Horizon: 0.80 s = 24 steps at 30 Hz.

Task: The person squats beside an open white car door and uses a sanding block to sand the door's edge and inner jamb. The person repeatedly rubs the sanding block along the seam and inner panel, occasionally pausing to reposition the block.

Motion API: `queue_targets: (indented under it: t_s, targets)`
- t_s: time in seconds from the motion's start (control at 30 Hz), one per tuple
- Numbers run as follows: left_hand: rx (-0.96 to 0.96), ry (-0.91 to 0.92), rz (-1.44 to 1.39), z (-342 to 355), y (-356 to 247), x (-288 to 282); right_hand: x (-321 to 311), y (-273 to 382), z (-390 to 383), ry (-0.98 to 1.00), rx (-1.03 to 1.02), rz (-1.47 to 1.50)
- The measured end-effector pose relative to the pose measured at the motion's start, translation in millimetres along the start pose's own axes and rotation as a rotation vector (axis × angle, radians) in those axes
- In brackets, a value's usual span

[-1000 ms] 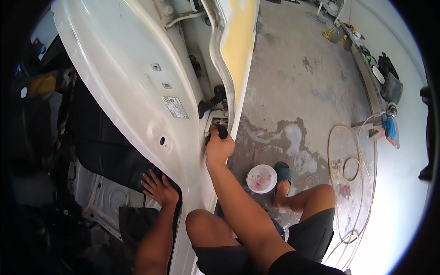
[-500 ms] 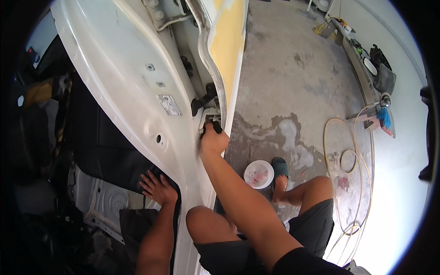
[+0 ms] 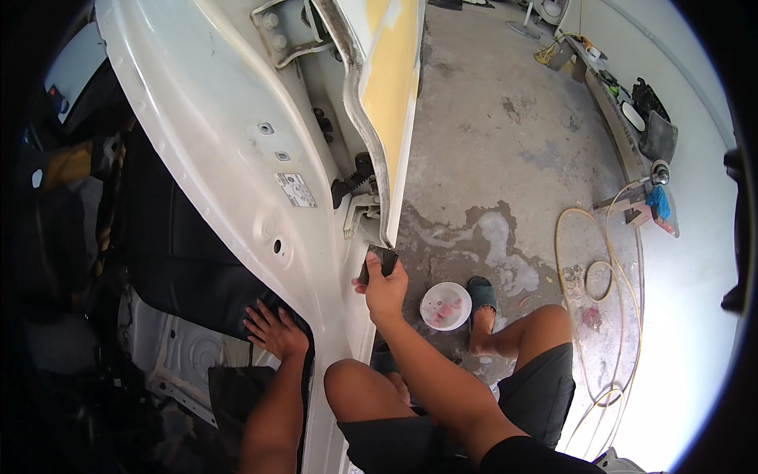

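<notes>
At the far left we see a bare metal floor pan (image 3: 193, 347), down and left of our left fingers, and above it a black padded panel (image 3: 189, 237) stretching up and left from them. Our left hand (image 3: 276, 332) lies palm down with its fingers spread, the fingertips resting on that panel's lower right corner. Ahead of those fingers and to their right rises the white car frame (image 3: 221, 166), carrying a printed label (image 3: 294, 190). A pale bracket (image 3: 363, 213) sits just ahead of our right fingertips, with a black ribbed sleeve (image 3: 359, 174) farther up. Our right hand (image 3: 385, 292) pinches a dark block (image 3: 388, 261) between thumb and fingers, just below the lower tip of an outer panel (image 3: 391, 67) patched with yellow; we cannot tell whether block and frame touch. Right of these fingers, near them, a white bucket (image 3: 429, 297) stands on the floor with pinkish patches inside, our slippered foot (image 3: 482, 296) just beside it. Well to the right of the fingers lie a coiled yellowish hose (image 3: 558, 253) and, ahead of it, a blue cloth (image 3: 658, 204) hanging by the wall.
</notes>
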<state>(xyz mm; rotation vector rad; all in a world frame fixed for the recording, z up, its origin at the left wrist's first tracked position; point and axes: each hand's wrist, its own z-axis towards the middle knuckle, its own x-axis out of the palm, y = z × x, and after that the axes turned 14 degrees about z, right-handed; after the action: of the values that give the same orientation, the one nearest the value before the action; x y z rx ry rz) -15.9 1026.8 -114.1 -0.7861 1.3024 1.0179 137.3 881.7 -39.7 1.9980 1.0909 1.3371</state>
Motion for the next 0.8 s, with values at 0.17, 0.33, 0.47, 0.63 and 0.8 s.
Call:
queue_targets:
  t_s: [0.17,0.33,0.47,0.63,0.8]
  targets:
    - [0.012,-0.004,0.0,0,1,2,17,-6,21,-0.048,-0.24,-0.144]
    - [0.005,0.008,0.006,1,0,0,47,-10,38,-0.199,-0.281,-0.319]
    - [-0.001,-0.003,0.0,0,-1,0,52,-6,33,-0.203,-0.342,-0.32]
    - [0.01,-0.012,-0.007,0,-1,1,54,0,36,-0.153,-0.077,-0.239]
    - [-0.011,-0.001,0.001,0,-2,-1,60,8,38,-0.261,-0.05,-0.451]
